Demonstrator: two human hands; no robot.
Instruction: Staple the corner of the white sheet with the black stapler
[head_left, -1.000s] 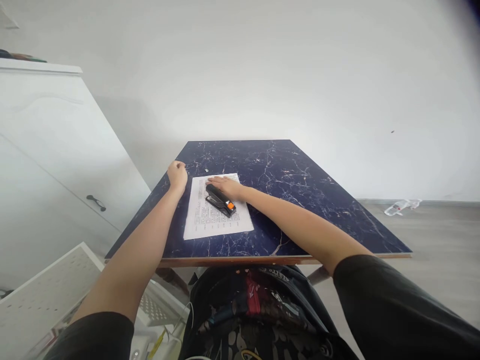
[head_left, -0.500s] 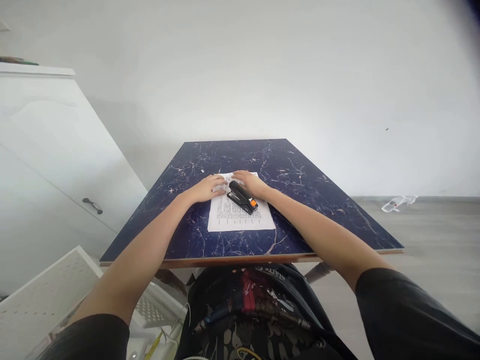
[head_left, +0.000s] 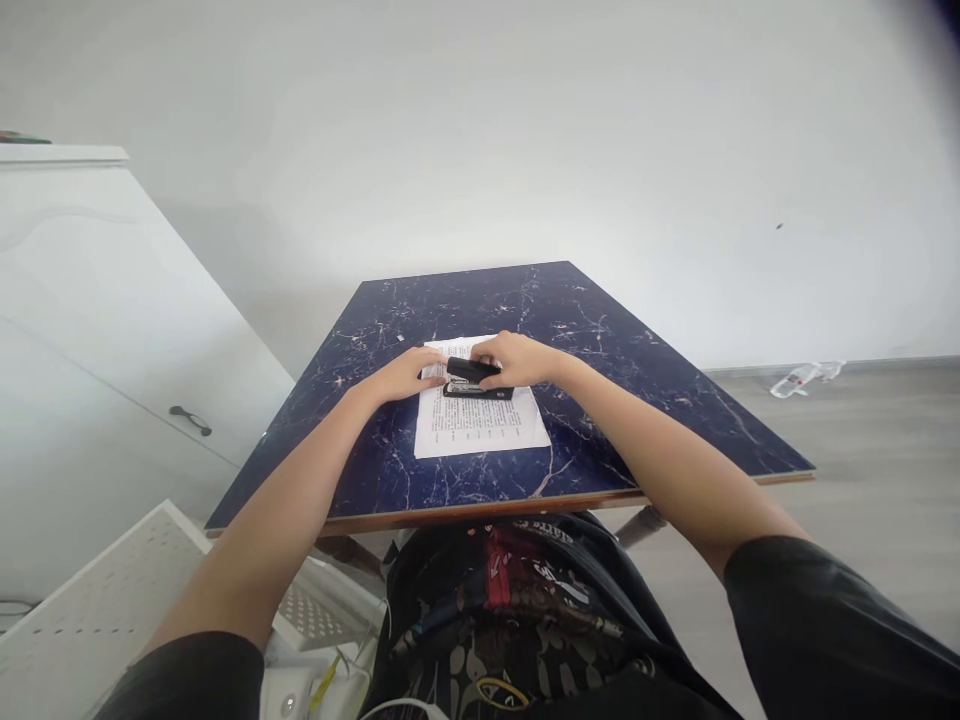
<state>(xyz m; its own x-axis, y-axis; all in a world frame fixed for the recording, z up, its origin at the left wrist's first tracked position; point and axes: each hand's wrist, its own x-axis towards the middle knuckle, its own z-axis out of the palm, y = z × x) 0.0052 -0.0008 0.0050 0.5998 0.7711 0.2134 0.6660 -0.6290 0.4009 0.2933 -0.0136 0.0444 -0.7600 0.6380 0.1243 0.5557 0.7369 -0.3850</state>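
Observation:
A black stapler (head_left: 472,370) lies crosswise over a printed stack of paper (head_left: 484,440), its jaws apart and its front end toward the left. My right hand (head_left: 517,360) is closed around the stapler's rear part, covering some of it. Beside the stapler's front end, my left hand (head_left: 412,373) rests at the paper's left edge with thumb and fingers apart. Whether its fingertips touch the stapler I cannot tell.
The dark blue marbled table (head_left: 600,440) stands against a white wall. To the left are a white cabinet (head_left: 112,300) and a white perforated rack (head_left: 112,600). A clear plastic bottle (head_left: 799,378) lies on the floor at the right.
The stapler has turned from a diagonal to lie across the page. My right hand has come over from beside it and taken hold of it. My left hand has barely moved.

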